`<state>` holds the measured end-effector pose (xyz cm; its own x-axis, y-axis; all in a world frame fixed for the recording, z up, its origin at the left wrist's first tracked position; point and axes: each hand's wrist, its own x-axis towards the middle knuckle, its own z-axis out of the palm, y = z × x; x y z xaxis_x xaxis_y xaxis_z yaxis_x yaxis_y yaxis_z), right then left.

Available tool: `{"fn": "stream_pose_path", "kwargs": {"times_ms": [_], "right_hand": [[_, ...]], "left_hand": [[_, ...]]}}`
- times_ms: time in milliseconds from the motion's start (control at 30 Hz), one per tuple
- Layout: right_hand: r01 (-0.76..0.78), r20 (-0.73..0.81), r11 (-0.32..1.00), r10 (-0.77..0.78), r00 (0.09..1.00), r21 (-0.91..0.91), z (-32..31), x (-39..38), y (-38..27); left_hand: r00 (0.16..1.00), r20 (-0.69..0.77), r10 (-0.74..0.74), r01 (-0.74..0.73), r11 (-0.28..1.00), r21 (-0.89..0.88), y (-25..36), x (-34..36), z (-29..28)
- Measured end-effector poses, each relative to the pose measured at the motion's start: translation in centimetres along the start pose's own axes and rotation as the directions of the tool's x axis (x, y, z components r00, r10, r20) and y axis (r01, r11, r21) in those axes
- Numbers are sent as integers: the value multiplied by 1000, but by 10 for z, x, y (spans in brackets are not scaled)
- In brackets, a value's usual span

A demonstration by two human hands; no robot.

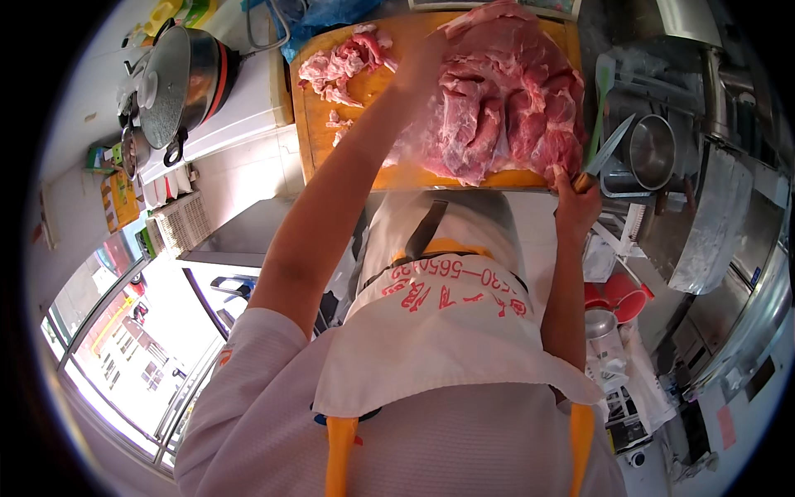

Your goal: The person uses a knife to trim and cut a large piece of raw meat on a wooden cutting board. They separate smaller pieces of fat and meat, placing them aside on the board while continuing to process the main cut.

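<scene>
A large slab of raw meat [472, 116] covers the middle and right of a wooden cutting board [315, 157]. In my right hand [577, 203], at the board's near right corner, is a knife [611, 147] gripped by its wooden handle. The blade slants up and away to the right, off the meat. Fingertips of that hand touch the meat's near right edge. My left hand [424, 56] reaches across the board to the meat's far left side. It is smeared by motion and its fingers cannot be made out. Small meat trimmings [344, 65] lie at the board's far left.
On the left, a lidded pot [178, 87] stands on a white surface [248, 99]. Right of the board are a metal bowl [652, 151] and a green-handled tool [598, 116]. Blue plastic [331, 15] lies behind the board. Red containers [623, 298] sit lower right.
</scene>
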<state>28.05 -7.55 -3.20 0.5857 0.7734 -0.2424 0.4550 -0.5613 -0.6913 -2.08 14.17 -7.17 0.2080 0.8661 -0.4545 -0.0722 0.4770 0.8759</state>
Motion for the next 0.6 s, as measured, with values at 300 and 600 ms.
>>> {"fn": "stream_pose_path", "kwargs": {"times_ms": [300, 600], "right_hand": [[-4, -10, 998, 3, 1000, -67, 4, 2, 6], [0, 1, 999, 0, 1000, -35, 9, 5, 20]], "left_hand": [[990, 48, 134, -141, 971, 195, 4, -121, 34], [999, 33, -17, 13, 991, 135, -44, -205, 27]]}}
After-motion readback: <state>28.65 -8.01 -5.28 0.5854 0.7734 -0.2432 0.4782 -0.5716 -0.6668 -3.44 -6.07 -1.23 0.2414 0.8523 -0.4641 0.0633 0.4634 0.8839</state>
